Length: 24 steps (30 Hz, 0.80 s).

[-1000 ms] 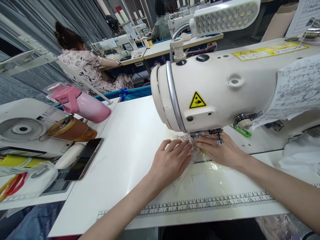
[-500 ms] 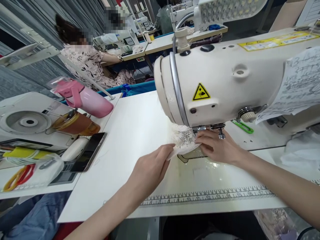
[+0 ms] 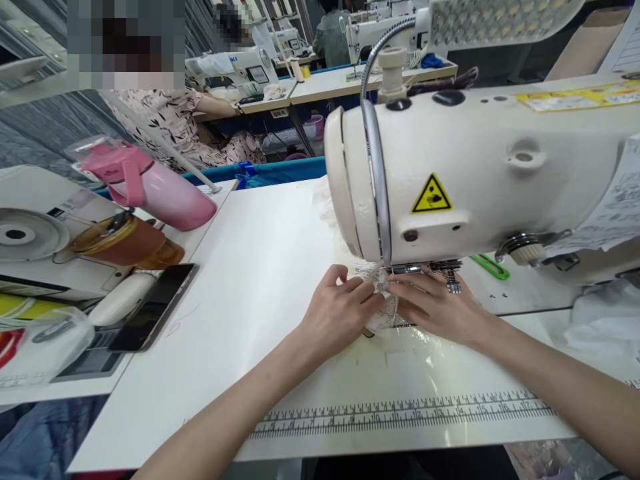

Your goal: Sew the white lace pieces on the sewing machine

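A piece of white lace fabric (image 3: 385, 312) lies under the head of the sewing machine (image 3: 400, 180), partly covered by my fingers. My left hand (image 3: 343, 310) is closed on the lace from the left, its fingers bent and its knuckles up. From the right, my right hand (image 3: 440, 307) reaches beneath the machine head and grips the lace edge, fingertips close to my left ones. The presser area (image 3: 415, 268) sits just above these fingers. The needle point is hidden from me.
A printed ruler (image 3: 400, 417) runs along the table's front. To the left are a phone (image 3: 155, 307), a brown cup (image 3: 125, 243) and a pink bottle (image 3: 160, 193). A green thread snipper (image 3: 493, 267) lies behind my right hand. A co-worker (image 3: 165, 127) sits beyond.
My left hand has moved right and up onto the lace, nearer to my right hand. The lace stretched between the hands is now bunched under the fingers. The view has shifted slightly.
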Each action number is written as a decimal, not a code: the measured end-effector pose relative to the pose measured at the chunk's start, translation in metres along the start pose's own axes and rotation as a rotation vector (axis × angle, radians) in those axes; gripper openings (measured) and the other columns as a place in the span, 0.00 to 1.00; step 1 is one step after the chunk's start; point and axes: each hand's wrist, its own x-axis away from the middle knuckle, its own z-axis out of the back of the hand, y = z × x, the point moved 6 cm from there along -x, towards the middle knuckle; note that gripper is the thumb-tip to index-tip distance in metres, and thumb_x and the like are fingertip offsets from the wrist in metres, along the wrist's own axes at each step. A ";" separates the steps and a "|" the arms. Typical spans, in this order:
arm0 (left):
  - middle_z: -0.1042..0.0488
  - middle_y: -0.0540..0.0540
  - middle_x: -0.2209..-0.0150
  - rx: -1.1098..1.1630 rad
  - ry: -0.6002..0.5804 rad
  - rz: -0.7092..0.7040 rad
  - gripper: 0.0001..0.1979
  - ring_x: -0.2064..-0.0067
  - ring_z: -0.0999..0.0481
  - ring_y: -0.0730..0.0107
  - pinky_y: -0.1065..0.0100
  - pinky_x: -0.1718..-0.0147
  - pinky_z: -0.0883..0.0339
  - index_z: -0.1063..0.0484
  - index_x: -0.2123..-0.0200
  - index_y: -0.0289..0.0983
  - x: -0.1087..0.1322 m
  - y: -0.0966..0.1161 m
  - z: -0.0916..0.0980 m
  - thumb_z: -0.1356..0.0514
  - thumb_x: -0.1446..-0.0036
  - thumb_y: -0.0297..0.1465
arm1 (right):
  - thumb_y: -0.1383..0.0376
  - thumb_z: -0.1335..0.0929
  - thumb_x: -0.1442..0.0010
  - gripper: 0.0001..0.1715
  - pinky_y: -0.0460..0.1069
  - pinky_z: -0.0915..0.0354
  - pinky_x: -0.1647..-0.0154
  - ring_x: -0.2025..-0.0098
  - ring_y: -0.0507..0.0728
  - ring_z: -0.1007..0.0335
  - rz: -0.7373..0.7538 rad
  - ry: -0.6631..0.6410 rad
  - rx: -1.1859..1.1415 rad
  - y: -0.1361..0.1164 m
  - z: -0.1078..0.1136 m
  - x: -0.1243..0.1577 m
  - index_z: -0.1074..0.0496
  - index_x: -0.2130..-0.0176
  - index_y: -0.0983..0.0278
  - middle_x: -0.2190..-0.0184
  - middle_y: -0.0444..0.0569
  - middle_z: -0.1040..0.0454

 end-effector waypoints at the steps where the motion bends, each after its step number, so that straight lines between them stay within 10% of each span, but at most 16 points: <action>1: 0.35 0.54 0.79 -0.006 0.016 -0.005 0.16 0.76 0.36 0.74 0.64 0.63 0.43 0.27 0.70 0.38 0.000 0.001 0.002 0.50 0.44 0.16 | 0.69 0.39 0.36 0.13 0.52 0.40 0.62 0.61 0.54 0.31 0.031 -0.028 -0.015 -0.002 -0.002 0.000 0.27 0.57 0.60 0.58 0.45 0.24; 9: 0.23 0.50 0.61 0.058 0.064 0.006 0.15 0.57 0.25 0.69 0.54 0.42 0.43 0.27 0.68 0.39 0.006 0.005 -0.002 0.50 0.39 0.19 | 0.76 0.38 0.39 0.14 0.51 0.35 0.58 0.56 0.55 0.31 0.129 -0.097 -0.100 -0.005 -0.004 0.002 0.26 0.62 0.61 0.61 0.47 0.24; 24: 0.35 0.39 0.41 0.276 -0.231 0.059 0.28 0.39 0.35 0.60 0.56 0.40 0.41 0.39 0.41 0.31 0.015 0.004 -0.033 0.48 0.47 0.21 | 0.73 0.38 0.37 0.13 0.48 0.36 0.62 0.62 0.52 0.31 0.122 -0.064 -0.143 -0.006 -0.001 -0.002 0.26 0.62 0.61 0.68 0.45 0.24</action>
